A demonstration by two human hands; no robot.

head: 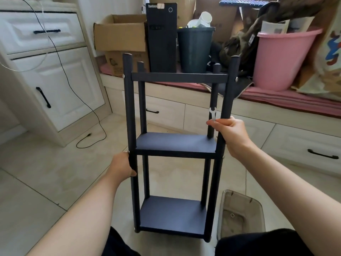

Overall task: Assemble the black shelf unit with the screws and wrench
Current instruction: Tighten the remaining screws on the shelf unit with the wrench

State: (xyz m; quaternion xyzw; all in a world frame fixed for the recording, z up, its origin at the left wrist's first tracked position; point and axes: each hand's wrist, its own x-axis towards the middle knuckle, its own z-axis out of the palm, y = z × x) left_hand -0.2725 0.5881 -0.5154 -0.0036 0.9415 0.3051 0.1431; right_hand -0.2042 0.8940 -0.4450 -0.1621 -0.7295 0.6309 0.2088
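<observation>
My left hand (123, 166) grips the shelf (176, 143) post to steady it upright; my right hand (227, 131) holds the opposite post, seemingly pinching the wrench (213, 113).

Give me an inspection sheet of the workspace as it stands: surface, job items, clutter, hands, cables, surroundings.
Surface: beige tiled floor.
Job's things: black shelf unit upright, three shelves between four posts, screw heads at the joints; small white wrench in the right hand.
Clutter: clear plastic tray on the floor right of the unit, a small ring-like part inside.
Hands: left hand grips the front left post; right hand grips the front right post and pinches the wrench.
Cables: black cable trails down the cabinet onto the floor.
Surroundings: white cabinet, cardboard box, black computer tower, dark bin, pink bucket.
</observation>
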